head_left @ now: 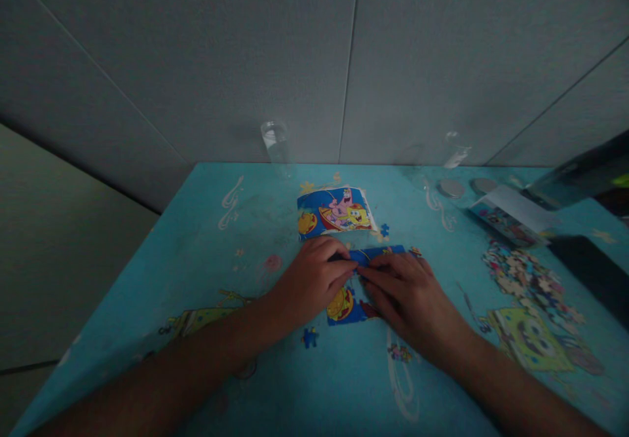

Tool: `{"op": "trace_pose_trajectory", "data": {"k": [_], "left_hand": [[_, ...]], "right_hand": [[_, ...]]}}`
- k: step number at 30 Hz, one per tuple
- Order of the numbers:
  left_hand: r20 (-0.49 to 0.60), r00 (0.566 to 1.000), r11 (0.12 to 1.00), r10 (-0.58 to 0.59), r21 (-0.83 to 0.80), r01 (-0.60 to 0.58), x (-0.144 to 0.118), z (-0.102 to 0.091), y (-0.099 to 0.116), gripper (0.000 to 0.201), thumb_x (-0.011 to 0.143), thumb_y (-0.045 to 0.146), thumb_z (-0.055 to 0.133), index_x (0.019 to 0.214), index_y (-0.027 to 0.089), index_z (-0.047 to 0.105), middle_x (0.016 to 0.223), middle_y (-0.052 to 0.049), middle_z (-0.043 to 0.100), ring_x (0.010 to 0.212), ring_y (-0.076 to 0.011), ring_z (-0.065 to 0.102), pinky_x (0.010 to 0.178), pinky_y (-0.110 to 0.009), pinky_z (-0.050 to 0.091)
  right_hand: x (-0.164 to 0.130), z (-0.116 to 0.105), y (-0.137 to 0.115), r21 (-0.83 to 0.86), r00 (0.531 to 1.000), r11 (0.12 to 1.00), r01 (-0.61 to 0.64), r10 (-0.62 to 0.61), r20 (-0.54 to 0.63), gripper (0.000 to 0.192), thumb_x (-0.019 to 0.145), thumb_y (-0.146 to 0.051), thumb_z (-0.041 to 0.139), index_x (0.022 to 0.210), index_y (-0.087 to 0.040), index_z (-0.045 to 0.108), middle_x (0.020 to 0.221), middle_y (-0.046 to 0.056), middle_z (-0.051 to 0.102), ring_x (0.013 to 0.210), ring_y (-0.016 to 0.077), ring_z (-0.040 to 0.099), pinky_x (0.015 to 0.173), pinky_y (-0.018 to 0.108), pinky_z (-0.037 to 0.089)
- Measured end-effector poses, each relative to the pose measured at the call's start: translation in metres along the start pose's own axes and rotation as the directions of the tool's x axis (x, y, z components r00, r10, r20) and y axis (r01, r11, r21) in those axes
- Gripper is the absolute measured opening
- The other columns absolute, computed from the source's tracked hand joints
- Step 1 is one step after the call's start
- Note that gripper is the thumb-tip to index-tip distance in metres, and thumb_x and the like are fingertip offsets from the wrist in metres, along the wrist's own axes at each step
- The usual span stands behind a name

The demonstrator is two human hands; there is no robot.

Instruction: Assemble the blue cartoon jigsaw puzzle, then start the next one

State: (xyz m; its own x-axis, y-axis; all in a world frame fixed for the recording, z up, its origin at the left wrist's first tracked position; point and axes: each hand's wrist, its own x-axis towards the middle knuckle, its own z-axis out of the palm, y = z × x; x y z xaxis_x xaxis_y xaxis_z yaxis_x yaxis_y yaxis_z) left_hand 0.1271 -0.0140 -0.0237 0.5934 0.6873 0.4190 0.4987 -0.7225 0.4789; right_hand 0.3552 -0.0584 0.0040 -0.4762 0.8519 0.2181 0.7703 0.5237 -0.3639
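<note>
A partly assembled cartoon jigsaw lies on the blue printed table. My left hand and my right hand rest on top of it, fingertips meeting over its blue upper strip. Both hands press flat on the pieces, fingers loosely curled; whether a piece is pinched is hidden. A reference picture card of the same cartoon lies just beyond the hands. One loose blue piece sits below my left wrist, another beside the card.
A heap of loose puzzle pieces lies at the right. Behind it are the puzzle box, two round lids and clear tubes near the grey wall. A dark object lies at the right edge.
</note>
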Motion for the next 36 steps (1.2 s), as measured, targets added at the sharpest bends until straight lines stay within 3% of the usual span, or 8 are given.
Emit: {"op": "trace_pose_trajectory", "data": {"k": [6, 14, 22, 25, 28, 31, 33, 36], "left_hand": [[-0.011, 0.996, 0.992, -0.086, -0.090, 0.084, 0.003, 0.000, -0.002, 0.016, 0.093, 0.024, 0.070, 0.109, 0.020, 0.072, 0.107, -0.007, 0.066, 0.109, -0.0241, 0.061, 0.098, -0.046, 0.052], [-0.139, 0.961, 0.913, -0.239, -0.369, 0.174, 0.004, -0.010, -0.006, 0.025, 0.103, 0.017, 0.046, 0.110, 0.020, 0.070, 0.110, -0.006, 0.070, 0.109, -0.0181, 0.064, 0.100, -0.038, 0.051], [-0.339, 0.910, 0.902, -0.237, -0.426, 0.077, 0.003, -0.029, -0.005, 0.023, 0.104, 0.023, 0.047, 0.102, 0.019, 0.070, 0.106, -0.007, 0.070, 0.104, -0.0184, 0.066, 0.098, -0.038, 0.054], [-0.369, 0.914, 0.945, -0.170, -0.323, 0.046, -0.003, -0.048, -0.009, 0.022, 0.104, 0.021, 0.046, 0.107, 0.019, 0.068, 0.106, -0.006, 0.069, 0.101, -0.0174, 0.066, 0.094, -0.036, 0.055], [-0.339, 0.940, 1.000, -0.018, -0.029, 0.009, -0.018, -0.074, -0.027, 0.024, 0.101, 0.018, 0.048, 0.117, 0.021, 0.066, 0.110, -0.006, 0.069, 0.103, -0.0178, 0.065, 0.094, -0.036, 0.054], [-0.151, 0.975, 0.945, 0.161, 0.308, -0.108, -0.036, -0.099, -0.053, 0.034, 0.098, 0.015, 0.050, 0.128, 0.022, 0.064, 0.114, -0.008, 0.069, 0.105, -0.0217, 0.064, 0.097, -0.042, 0.051], [-0.026, 0.984, 0.895, 0.176, 0.420, -0.149, -0.045, -0.110, -0.067, 0.037, 0.098, 0.015, 0.050, 0.131, 0.023, 0.064, 0.114, -0.008, 0.069, 0.108, -0.0240, 0.063, 0.098, -0.046, 0.050], [-0.031, 0.987, 0.882, 0.156, 0.453, -0.125, -0.049, -0.117, -0.075, 0.036, 0.099, 0.017, 0.050, 0.133, 0.020, 0.063, 0.114, -0.009, 0.069, 0.105, -0.0229, 0.063, 0.095, -0.043, 0.050]], "right_hand": [[0.004, 0.001, -0.009, -0.102, 0.999, 0.995, -0.003, 0.006, 0.032, 0.028, 0.099, -0.025, 0.056, 0.121, -0.025, 0.073, 0.112, 0.011, 0.065, 0.102, 0.0283, 0.058, 0.093, 0.051, 0.045], [0.006, 0.003, -0.001, -0.068, 0.999, 0.998, -0.012, 0.015, 0.032, 0.029, 0.096, -0.019, 0.057, 0.120, -0.027, 0.072, 0.115, 0.009, 0.068, 0.102, 0.0270, 0.061, 0.097, 0.052, 0.043], [0.008, -0.011, 0.035, 0.170, 0.965, 0.983, -0.073, 0.112, -0.235, 0.028, 0.092, -0.012, 0.050, 0.104, -0.021, 0.074, 0.102, 0.008, 0.074, 0.096, 0.0242, 0.067, 0.089, 0.042, 0.051], [0.006, -0.016, 0.050, 0.161, 0.936, 0.977, -0.140, 0.183, -0.299, 0.027, 0.091, -0.015, 0.050, 0.099, -0.021, 0.075, 0.100, 0.007, 0.075, 0.095, 0.0247, 0.068, 0.087, 0.041, 0.053], [0.005, -0.015, 0.065, 0.166, 0.917, 0.966, -0.199, 0.244, -0.317, 0.028, 0.090, -0.019, 0.050, 0.102, -0.021, 0.076, 0.103, 0.007, 0.075, 0.096, 0.0249, 0.070, 0.087, 0.041, 0.054], [0.005, -0.010, 0.074, 0.167, 0.901, 0.952, -0.257, 0.298, -0.316, 0.029, 0.089, -0.022, 0.051, 0.102, -0.022, 0.077, 0.103, 0.007, 0.077, 0.093, 0.0255, 0.071, 0.087, 0.042, 0.055], [0.005, -0.009, 0.076, 0.170, 0.893, 0.941, -0.292, 0.332, -0.305, 0.028, 0.089, -0.023, 0.051, 0.101, -0.022, 0.077, 0.102, 0.008, 0.077, 0.090, 0.0258, 0.072, 0.083, 0.041, 0.056], [0.006, -0.010, 0.077, 0.165, 0.887, 0.933, -0.320, 0.357, -0.295, 0.029, 0.088, -0.024, 0.051, 0.100, -0.022, 0.077, 0.100, 0.008, 0.077, 0.087, 0.0255, 0.072, 0.081, 0.040, 0.056]]}}
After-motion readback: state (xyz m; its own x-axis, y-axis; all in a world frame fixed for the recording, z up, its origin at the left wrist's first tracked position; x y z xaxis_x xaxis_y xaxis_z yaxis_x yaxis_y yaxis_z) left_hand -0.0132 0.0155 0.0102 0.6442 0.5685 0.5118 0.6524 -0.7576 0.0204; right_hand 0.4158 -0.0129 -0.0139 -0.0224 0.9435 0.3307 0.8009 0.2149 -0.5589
